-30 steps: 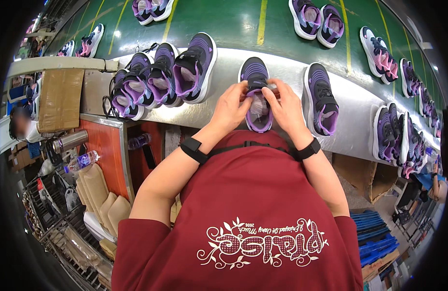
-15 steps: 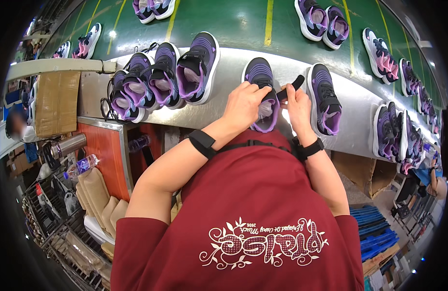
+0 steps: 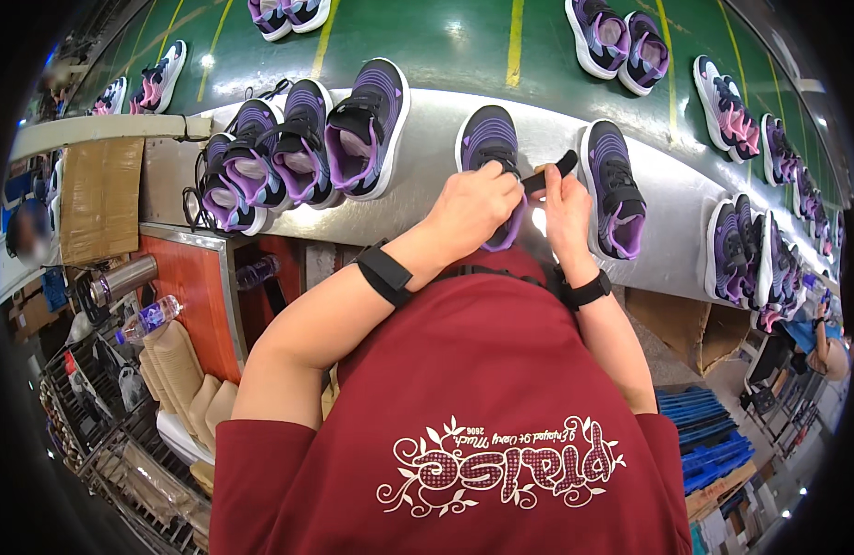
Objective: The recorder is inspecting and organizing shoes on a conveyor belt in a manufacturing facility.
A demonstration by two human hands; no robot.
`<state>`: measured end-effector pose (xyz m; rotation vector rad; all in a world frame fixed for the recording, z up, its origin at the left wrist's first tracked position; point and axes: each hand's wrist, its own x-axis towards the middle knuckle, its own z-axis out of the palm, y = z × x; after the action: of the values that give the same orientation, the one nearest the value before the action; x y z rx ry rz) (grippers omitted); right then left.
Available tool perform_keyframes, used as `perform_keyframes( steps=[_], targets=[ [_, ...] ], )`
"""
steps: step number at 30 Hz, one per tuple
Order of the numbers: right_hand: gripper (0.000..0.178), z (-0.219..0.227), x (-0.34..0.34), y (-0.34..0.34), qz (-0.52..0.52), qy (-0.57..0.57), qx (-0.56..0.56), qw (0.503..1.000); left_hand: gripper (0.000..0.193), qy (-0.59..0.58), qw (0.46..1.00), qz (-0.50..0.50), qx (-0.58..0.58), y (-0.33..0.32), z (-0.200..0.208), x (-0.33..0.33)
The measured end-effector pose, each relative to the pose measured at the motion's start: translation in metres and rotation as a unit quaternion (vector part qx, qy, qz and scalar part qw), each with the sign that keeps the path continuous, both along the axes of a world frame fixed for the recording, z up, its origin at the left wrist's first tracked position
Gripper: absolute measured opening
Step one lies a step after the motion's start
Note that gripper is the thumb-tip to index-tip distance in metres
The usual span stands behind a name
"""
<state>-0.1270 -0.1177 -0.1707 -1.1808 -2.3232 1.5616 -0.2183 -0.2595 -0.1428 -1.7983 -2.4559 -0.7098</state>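
A black and purple sneaker (image 3: 489, 128) with a white sole sits on the metal ledge in front of me, toe pointing away. My left hand (image 3: 481, 202) is closed on its upper at the laces and tongue, covering most of the shoe's opening. The sneaker's black strap (image 3: 555, 170) sticks out to the right, lifted off the upper, and my right hand (image 3: 568, 205) pinches it between thumb and fingers. Just right of that hand stands a matching sneaker (image 3: 616, 185), its strap lying across the upper. What the left fingertips grip is partly hidden.
Several similar sneakers (image 3: 365, 129) stand in a row at the left of the metal ledge (image 3: 427, 129). Beyond runs a green belt (image 3: 455, 46) with yellow lines, carrying more pairs. More sneakers (image 3: 737, 245) cluster at right. A cardboard box (image 3: 101, 199) and plastic bottle (image 3: 151, 317) are at left.
My left hand has shifted over the shoe's opening, its fingers moving toward the base of the strap and hiding more of the lining. My right hand still pinches the strap.
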Motion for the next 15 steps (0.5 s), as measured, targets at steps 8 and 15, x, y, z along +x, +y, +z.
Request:
perform_keyframes(
  steps=[8,15],
  targets=[
    [0.030,0.020,-0.009,-0.003,0.026,-0.052,0.025,0.998,0.016,0.006,0.999,-0.035,-0.020,-0.010,0.002,0.005],
    [0.065,0.020,0.006,0.026,0.270,0.051,-0.119,0.954,0.023,0.037,0.999,-0.019,0.004,-0.015,-0.010,0.008]
  ],
)
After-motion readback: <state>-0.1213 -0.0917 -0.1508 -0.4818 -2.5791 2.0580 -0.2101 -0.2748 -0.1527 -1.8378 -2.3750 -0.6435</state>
